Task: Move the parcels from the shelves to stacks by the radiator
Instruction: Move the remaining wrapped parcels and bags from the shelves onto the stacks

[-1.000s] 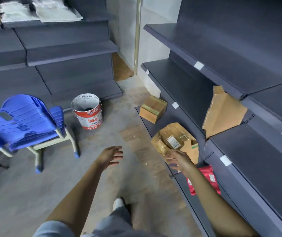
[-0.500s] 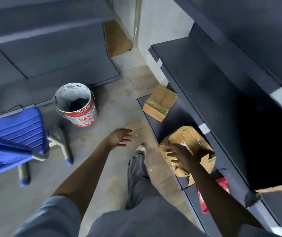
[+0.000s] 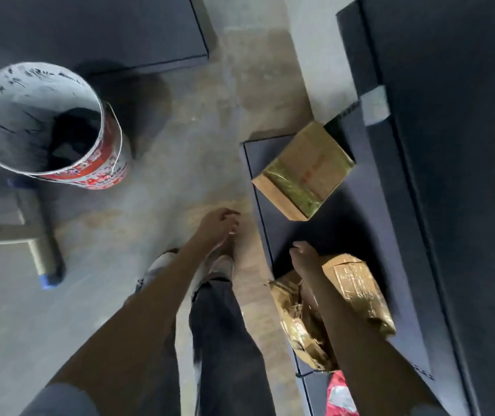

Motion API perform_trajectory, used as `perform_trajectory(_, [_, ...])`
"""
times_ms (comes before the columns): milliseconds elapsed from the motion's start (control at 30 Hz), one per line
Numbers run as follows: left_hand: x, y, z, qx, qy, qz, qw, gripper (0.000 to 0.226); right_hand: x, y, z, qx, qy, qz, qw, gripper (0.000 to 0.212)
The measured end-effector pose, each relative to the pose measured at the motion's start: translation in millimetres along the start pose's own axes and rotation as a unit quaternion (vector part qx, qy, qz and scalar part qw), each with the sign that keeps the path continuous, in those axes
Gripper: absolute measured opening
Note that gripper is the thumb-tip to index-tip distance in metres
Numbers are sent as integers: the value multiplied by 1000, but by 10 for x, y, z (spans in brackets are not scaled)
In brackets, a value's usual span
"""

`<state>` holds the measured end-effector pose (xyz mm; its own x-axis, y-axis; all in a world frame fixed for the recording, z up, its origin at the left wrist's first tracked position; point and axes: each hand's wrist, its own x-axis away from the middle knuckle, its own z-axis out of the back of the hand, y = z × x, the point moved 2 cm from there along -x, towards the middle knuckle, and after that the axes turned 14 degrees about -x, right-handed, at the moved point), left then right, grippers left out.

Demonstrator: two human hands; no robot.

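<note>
Head view, looking steeply down: the bottom shelf [image 3: 360,235] on the right is a dark board just above the floor [image 3: 180,175], with a higher shelf [image 3: 450,145] overhanging it. Two brown parcels lie on the bottom shelf. The far box [image 3: 303,169] sits near the shelf's end, taped with glossy tape, one corner projecting over the front edge toward the floor. The near parcel [image 3: 351,295] is crumpled, wrapped in shiny tape, and lies at the front edge, partly hidden by the right forearm. The right hand [image 3: 303,256] is at the far end of the near parcel, fingers curled; motion blur prevents confirming whether its grip is closed on the parcel or only beside it, so the state cannot be told. The left hand [image 3: 219,223] hangs over the floor between the two parcels' side and the person's feet, fingers loosely bent, grip holding nothing. A red packet [image 3: 338,397] lies on the bottom shelf below the near parcel, at the frame's lower edge. A paint bucket [image 3: 48,124], white inside with a red printed band and a wire handle, stands on the floor at the left, well apart from the shelf. A chair leg [image 3: 45,256] with a blue foot stands below the bucket. The person's dark trouser leg [image 3: 225,340] and a pale shoe [image 3: 222,265] show between the forearms.
</note>
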<state>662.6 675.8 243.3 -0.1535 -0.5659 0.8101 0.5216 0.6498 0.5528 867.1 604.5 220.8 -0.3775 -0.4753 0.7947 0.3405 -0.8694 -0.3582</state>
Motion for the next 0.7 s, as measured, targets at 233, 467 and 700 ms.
perform_trajectory(233, [-1071, -439, 130, 59, 18, 57, 996, 30, -1707, -485, -197, 164, 54, 134, 976, 60])
perform_trajectory(467, [-1647, -718, 168, -15, -3, 91, 996, 30, -2730, -385, -17, 257, 46, 38, 965, 115])
perform_trajectory(700, [-1650, -1137, -78, -63, -45, 118, 990, 28, -2718, -146, -199, 336, 164, 94, 923, 100])
